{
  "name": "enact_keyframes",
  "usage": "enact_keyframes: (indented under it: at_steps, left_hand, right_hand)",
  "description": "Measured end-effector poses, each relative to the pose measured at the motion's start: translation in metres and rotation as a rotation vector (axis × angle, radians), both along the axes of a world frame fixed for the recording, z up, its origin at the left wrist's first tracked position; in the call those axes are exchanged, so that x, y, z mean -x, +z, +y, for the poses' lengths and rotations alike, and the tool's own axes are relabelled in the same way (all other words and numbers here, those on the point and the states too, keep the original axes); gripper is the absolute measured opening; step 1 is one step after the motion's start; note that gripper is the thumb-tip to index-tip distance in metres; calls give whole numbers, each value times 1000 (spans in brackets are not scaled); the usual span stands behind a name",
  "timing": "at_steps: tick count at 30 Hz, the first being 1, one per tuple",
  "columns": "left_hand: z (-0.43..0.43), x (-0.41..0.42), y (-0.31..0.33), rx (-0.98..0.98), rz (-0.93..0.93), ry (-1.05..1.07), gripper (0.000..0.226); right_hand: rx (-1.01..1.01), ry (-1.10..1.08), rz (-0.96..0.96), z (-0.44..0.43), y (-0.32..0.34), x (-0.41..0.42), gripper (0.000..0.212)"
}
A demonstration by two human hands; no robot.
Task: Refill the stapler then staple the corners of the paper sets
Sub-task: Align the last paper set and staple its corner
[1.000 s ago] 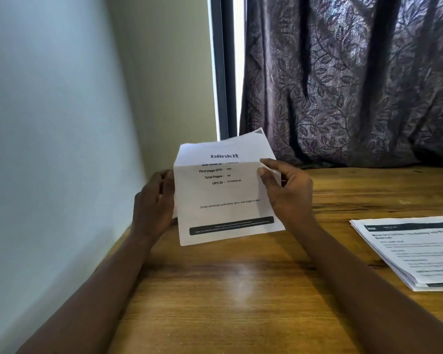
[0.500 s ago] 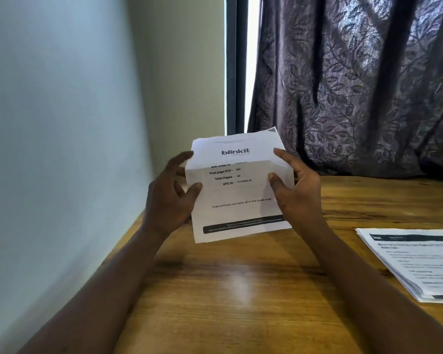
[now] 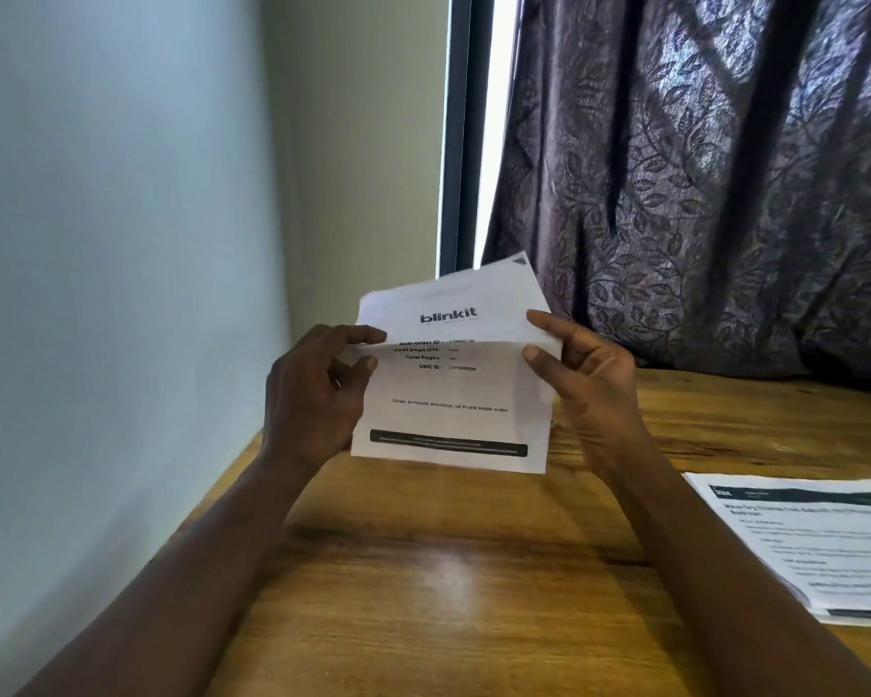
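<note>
A folded white sheet (image 3: pixel 453 389) printed with the word "blinkit" is being held upright above the wooden table (image 3: pixel 423 586), near its far left corner. The sheet is being gripped at both side edges. At its left edge it is being pinched by the left hand (image 3: pixel 318 389), the thumb lying across the fold line on the front and the remaining fingers being curled behind and beside the paper. At its right edge it is being pinched by the right hand (image 3: pixel 584 379), the thumb being pressed on the front just below the fold and the forefinger being laid along the upper flap. The upper flap is being tilted back from the lower part, so that a crease is being shown across the lines of print. The sheet's lower edge is being kept clear of the table surface.

A stack of printed paper sets (image 3: pixel 815 540) is lying flat on the table at the right, well apart from both hands and partly cut off by the frame edge. A dark patterned curtain (image 3: pixel 700 183) is hanging behind the table, and a pale wall (image 3: pixel 111 244) is bordering it on the left.
</note>
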State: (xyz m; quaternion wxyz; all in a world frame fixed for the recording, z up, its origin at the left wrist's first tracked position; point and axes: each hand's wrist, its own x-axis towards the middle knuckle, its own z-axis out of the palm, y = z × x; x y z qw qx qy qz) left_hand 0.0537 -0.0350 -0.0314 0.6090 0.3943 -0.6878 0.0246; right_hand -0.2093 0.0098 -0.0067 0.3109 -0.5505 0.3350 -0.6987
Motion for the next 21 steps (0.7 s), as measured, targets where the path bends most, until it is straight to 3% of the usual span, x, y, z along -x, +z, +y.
enact_keyframes:
  at_steps: [4,6,8,11,14,18,21]
  left_hand:
    - [4,0,5,61,141,-30,25]
    - [7,3,6,65,172,-47,21]
    - [10,5,7,42,207,-70,21]
    - [12,5,6,-13,269,-123,12]
    - [13,7,6,-81,309,-154,10]
    - [13,14,5,-201,363,-195,3]
    - [12,16,1,-270,350,-275,15]
  right_hand:
    - [144,-414,494,2,0,2,33]
    - [198,-467,527,3,-3,-2,36]
    - [129,-373,363,5,-5,-8,39]
    - [-181,-209,30,4,-5,-11,48]
    - [-430,-68,-148,-2,-6,-3,65]
    - [-486,120,-320,-6,-10,4,51]
    - [-492,45,-319,-8,-12,6,39]
